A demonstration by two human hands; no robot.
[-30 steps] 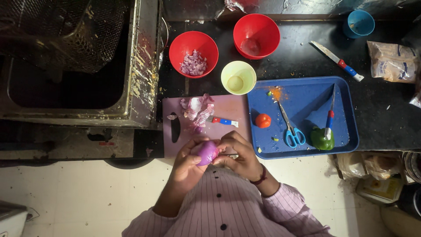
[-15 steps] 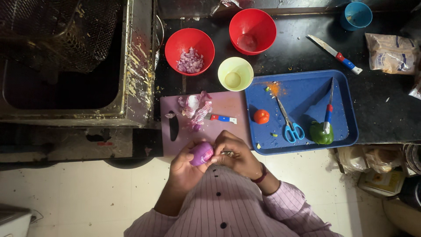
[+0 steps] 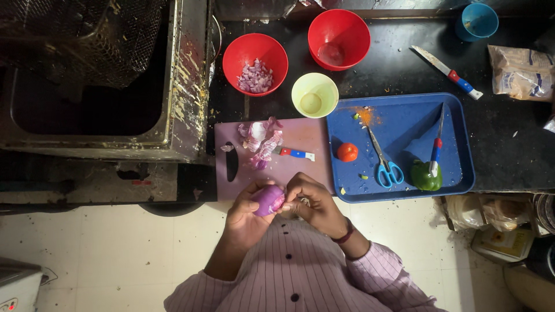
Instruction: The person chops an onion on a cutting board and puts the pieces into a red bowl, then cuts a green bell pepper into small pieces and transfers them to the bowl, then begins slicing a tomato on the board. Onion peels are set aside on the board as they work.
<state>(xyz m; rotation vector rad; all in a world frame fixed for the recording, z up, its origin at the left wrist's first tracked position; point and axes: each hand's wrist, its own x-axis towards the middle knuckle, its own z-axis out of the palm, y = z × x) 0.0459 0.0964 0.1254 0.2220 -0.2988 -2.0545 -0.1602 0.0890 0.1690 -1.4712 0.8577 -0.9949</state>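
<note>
My left hand [image 3: 245, 216] cups a peeled purple onion [image 3: 267, 200] just below the near edge of a pink cutting board [image 3: 300, 167]. My right hand [image 3: 312, 202] has its fingers on the onion's right side. Onion skins [image 3: 259, 140] lie piled on the board, next to a small knife with a red, white and blue handle [image 3: 295, 153].
A red bowl of chopped onion [image 3: 255, 56], an empty red bowl [image 3: 339, 38], a pale green bowl [image 3: 314, 95] and a teal cup [image 3: 479, 21] stand on the dark counter. A blue tray [image 3: 404, 110] holds a tomato [image 3: 347, 152], scissors [image 3: 383, 160], a green pepper [image 3: 425, 176]. A fryer [image 3: 87, 75] sits left.
Both hands stay on the onion and have shifted only slightly; the right fingers have worked along its side. The camera view has drifted a little.
</note>
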